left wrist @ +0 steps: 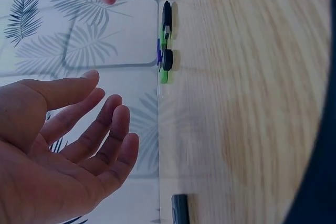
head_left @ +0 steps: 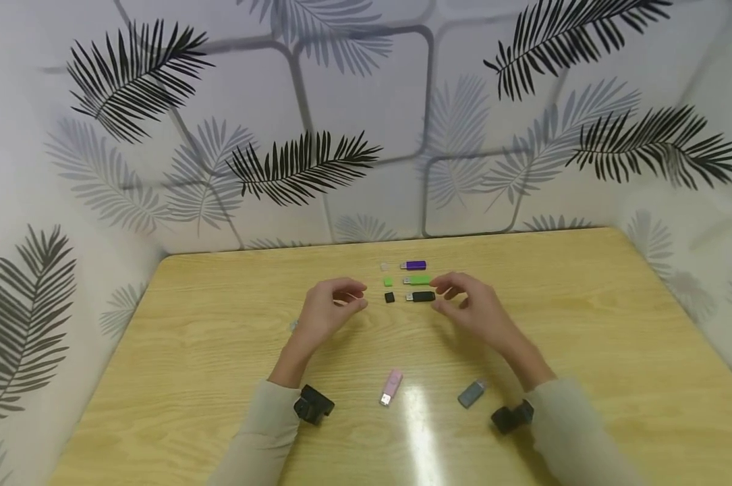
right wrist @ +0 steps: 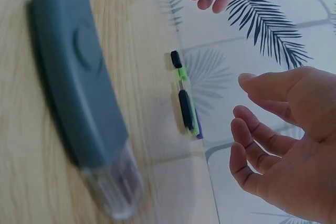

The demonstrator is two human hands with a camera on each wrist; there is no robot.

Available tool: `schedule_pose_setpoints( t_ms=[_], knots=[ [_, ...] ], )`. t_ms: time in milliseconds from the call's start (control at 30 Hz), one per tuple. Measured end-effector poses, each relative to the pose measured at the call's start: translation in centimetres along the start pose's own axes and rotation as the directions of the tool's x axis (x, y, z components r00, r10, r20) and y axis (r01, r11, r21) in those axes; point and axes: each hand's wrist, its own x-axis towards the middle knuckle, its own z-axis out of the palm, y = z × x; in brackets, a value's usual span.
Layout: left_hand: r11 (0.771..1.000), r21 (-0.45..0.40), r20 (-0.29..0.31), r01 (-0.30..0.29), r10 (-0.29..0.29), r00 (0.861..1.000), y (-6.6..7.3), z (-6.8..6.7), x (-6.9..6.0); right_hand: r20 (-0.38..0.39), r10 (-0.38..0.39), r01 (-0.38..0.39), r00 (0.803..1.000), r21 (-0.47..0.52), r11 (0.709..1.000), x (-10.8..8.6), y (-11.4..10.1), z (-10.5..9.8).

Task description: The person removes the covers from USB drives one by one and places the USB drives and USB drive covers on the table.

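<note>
My left hand [head_left: 334, 309] hovers left of the caps, fingers loosely bent, holding nothing. Opposite it, my right hand [head_left: 470, 307] hangs by the right ends of the drives with bent fingers and empty; contact with them cannot be told from the head view. Between the hands lie a purple USB flash drive [head_left: 416, 265], a green flash drive [head_left: 419, 280] and a black flash drive [head_left: 424, 296], stacked in rows. To their left sit a clear cap [head_left: 384, 266], a green cap [head_left: 388, 281] and a black cap [left wrist: 167, 60].
Nearer me lie a pink flash drive [head_left: 392, 385] and a grey flash drive [right wrist: 79, 77] with a clear cap on its end. A dark flash drive [left wrist: 180, 208] is mostly hidden by my left hand in the head view. A patterned wall [head_left: 366, 202] borders the wooden table [head_left: 220, 378].
</note>
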Motion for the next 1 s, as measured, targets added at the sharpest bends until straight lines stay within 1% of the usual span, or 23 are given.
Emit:
schedule_pose_setpoints(
  t_ms=[100, 267, 400, 533, 633, 700, 867, 1000],
  knots=[
    [1.000, -0.004, -0.004, 0.002, -0.002, 1.000, -0.3, -0.6, -0.5, -0.019, -0.020, 0.020, 1.000, 0.028, 0.999, -0.3, -0.6, 0.3],
    [1.000, 0.010, -0.021, 0.023, -0.022, 1.000, -1.4, -1.6, -1.1, -0.042, -0.044, 0.047, 0.998, 0.081, 0.996, -0.6, -1.6, 1.0],
    [0.999, 0.026, -0.039, 0.039, -0.038, 0.999, -2.2, -2.3, -1.7, -0.070, -0.058, 0.065, 0.996, 0.099, 0.993, -0.7, -2.1, 1.6],
    [0.995, 0.072, -0.072, 0.064, -0.059, 0.996, -2.7, -3.1, -2.2, -0.090, -0.082, 0.091, 0.993, 0.105, 0.990, -0.6, -2.5, 2.2],
    [0.989, 0.120, -0.098, 0.088, -0.076, 0.992, -3.1, -3.5, -2.4, -0.103, -0.104, 0.116, 0.989, 0.111, 0.987, -0.5, -2.8, 2.5],
    [0.985, 0.138, -0.109, 0.106, -0.091, 0.990, -3.4, -3.9, -2.6, -0.112, -0.114, 0.127, 0.987, 0.119, 0.985, -0.4, -3.1, 2.8],
    [0.978, 0.156, -0.119, 0.139, -0.121, 0.985, -4.1, -4.6, -2.8, -0.129, -0.150, 0.167, 0.980, 0.133, 0.977, -0.1, -3.6, 3.6],
    [0.968, 0.192, -0.105, 0.160, -0.142, 0.984, -4.8, -5.0, -3.0, -0.152, -0.186, 0.209, 0.971, 0.157, 0.965, 0.0, -4.0, 4.3]
  ],
)
